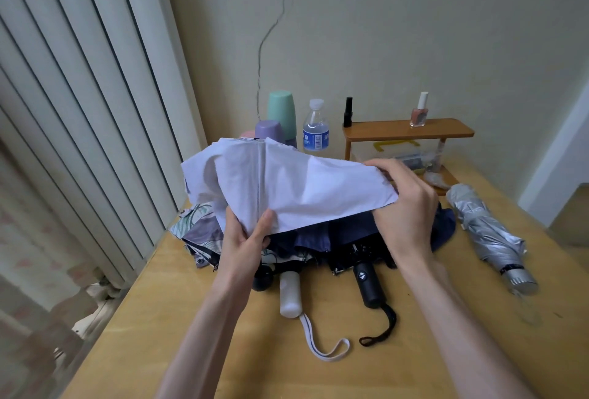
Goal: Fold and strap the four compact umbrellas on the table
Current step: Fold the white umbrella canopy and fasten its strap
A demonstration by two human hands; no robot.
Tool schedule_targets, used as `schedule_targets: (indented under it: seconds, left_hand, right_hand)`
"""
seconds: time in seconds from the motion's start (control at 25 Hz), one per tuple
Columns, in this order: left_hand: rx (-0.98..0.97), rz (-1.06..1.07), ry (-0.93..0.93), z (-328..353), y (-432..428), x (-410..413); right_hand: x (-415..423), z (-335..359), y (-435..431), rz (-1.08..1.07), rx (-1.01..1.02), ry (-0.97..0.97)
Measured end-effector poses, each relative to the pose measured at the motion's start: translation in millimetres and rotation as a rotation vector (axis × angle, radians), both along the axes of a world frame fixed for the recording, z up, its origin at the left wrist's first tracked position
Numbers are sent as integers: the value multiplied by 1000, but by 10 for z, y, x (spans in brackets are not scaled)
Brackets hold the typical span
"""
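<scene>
A pale lilac umbrella canopy [287, 181] is held up over the table. My left hand [247, 239] pinches its lower edge near a seam, and my right hand [404, 204] grips its right corner. Its white handle [290, 295] with a white wrist loop lies on the table below. Under the canopy lie a navy umbrella [344, 232] with a black handle [369, 284] and a floral-print umbrella [199, 232], both loose. A silver umbrella [484, 232] lies folded at the right.
At the back of the wooden table [191, 319] stand stacked plastic cups [280, 114], a water bottle [315, 127] and a small wooden shelf [408, 130] with a nail-polish bottle and a black tube. A curtain hangs at the left, the wall behind.
</scene>
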State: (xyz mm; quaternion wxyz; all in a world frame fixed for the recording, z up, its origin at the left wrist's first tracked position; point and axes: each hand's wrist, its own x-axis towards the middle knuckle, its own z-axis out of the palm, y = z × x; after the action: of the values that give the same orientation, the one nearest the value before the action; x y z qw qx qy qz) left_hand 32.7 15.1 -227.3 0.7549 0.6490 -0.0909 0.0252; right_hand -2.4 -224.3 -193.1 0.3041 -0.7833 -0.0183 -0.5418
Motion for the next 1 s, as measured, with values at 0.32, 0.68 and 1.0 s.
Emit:
schedule_targets:
  seconds: [0.32, 0.68, 1.0]
  left_hand:
    - [-35, 72, 19, -9, 25, 30]
    - [-33, 71, 15, -15, -81, -3]
    - [-73, 97, 66, -9, -25, 8]
  right_hand:
    - [-33, 102, -22, 127, 77, 80]
    - [-13, -15, 104, -228, 66, -162]
    - [-51, 105, -37, 172, 194, 110]
